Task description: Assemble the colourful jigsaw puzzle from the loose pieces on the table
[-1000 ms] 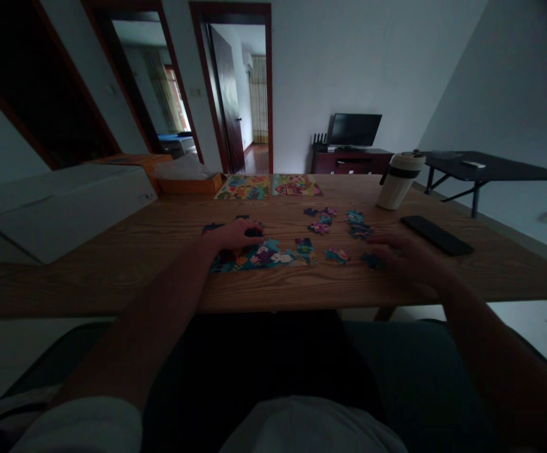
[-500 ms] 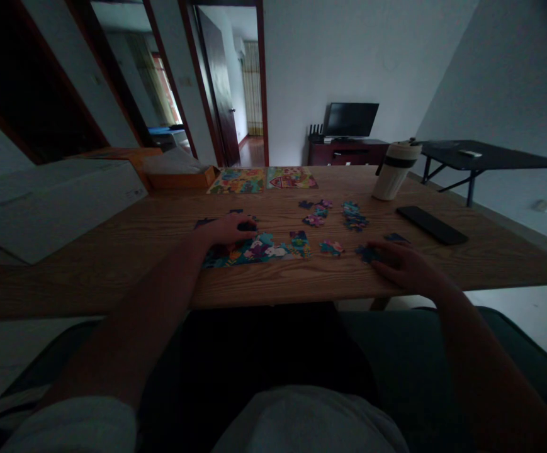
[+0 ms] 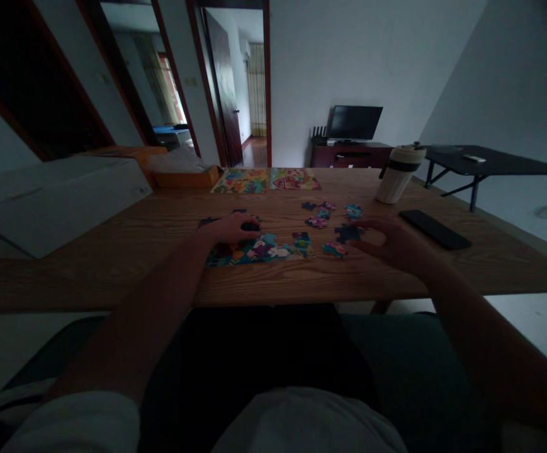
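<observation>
A partly joined colourful jigsaw (image 3: pixel 259 250) lies near the front edge of the wooden table (image 3: pixel 112 251). My left hand (image 3: pixel 230 228) rests on its upper left part, fingers curled down on it. Lifted a little above the table, my right hand (image 3: pixel 391 242) pinches a dark puzzle piece (image 3: pixel 347 233) between its fingertips, just right of the jigsaw. Under it lies a loose piece (image 3: pixel 333 250). Several more loose pieces (image 3: pixel 319 214) are scattered further back.
A white lidded cup (image 3: pixel 398 174) and a black phone (image 3: pixel 434 229) sit at the right. Two printed picture cards (image 3: pixel 268 180) lie at the far edge. A tissue box (image 3: pixel 183 173) and a large white box (image 3: pixel 56 195) stand at the left.
My right hand picked up a dark piece from the table at the right and carried it left, toward the jigsaw. My left hand stayed on the jigsaw.
</observation>
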### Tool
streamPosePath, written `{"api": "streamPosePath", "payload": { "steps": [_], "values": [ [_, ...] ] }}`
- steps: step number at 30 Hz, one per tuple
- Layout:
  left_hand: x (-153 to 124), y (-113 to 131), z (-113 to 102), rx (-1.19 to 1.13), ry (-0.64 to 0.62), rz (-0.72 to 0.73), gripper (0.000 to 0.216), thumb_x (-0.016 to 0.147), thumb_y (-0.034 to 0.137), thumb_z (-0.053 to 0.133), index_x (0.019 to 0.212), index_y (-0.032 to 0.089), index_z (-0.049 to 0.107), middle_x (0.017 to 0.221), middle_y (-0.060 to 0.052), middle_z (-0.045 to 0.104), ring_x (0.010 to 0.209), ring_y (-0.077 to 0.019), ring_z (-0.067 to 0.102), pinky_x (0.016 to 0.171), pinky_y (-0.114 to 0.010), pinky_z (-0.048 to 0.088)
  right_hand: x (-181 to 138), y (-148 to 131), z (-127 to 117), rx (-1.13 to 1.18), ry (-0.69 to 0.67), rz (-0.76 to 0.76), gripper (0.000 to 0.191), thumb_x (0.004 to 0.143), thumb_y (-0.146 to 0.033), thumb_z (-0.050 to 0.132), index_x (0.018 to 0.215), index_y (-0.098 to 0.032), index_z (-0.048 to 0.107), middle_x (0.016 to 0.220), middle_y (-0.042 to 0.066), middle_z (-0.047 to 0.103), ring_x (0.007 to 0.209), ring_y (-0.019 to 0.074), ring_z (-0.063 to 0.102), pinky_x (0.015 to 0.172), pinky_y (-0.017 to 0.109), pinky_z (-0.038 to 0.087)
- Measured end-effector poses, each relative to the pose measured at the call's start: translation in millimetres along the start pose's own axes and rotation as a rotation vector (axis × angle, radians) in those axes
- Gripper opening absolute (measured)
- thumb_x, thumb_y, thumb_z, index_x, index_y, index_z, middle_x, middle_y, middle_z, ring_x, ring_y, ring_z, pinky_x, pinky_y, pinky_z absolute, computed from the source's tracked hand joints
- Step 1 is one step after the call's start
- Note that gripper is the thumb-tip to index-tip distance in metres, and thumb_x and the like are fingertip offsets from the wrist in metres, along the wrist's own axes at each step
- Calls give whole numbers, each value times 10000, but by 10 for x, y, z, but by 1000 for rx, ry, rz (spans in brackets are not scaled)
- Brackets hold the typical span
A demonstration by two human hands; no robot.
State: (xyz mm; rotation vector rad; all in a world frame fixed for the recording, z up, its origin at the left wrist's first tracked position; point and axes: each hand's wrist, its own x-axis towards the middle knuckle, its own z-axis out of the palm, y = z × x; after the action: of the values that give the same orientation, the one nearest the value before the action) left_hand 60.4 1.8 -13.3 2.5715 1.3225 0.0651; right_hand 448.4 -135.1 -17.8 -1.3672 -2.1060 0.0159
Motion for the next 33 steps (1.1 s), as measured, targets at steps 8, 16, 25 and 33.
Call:
{"api": "streamPosePath", "payload": {
  "steps": [8,16,25,33],
  "values": [
    [10,-35,30,-29,-2,1,546,878,608,504,1267,247,631,1348,-79,611,1192,-256,583,1023,-355,438,1009,-48,-161,76,262,16,428,832,-484,716,1176,-232,676,1136,83,683,972,243,644,843,408,538],
    [19,-65,35,-25,6,-2,576,865,627,505,1273,242,631,1340,-86,614,1211,-264,576,1035,-352,429,927,729,121,173,303,325,561,781,-516,741,1205,-160,646,1042,131,695,837,231,662,706,352,555],
    [38,-119,45,-32,8,13,590,860,645,495,1268,239,623,1335,-89,616,1193,-257,590,1023,-348,440,907,962,291,105,195,378,548,769,-558,735,1150,-169,671,1044,141,721,844,253,679,744,387,568],
    [13,-59,19,-27,8,-8,542,865,624,508,1249,264,640,1321,-75,623,1185,-261,588,1017,-362,442,926,925,533,-80,-96,340,376,832,-493,682,1060,-197,719,1073,140,725,937,294,691,848,421,546]
  ]
}}
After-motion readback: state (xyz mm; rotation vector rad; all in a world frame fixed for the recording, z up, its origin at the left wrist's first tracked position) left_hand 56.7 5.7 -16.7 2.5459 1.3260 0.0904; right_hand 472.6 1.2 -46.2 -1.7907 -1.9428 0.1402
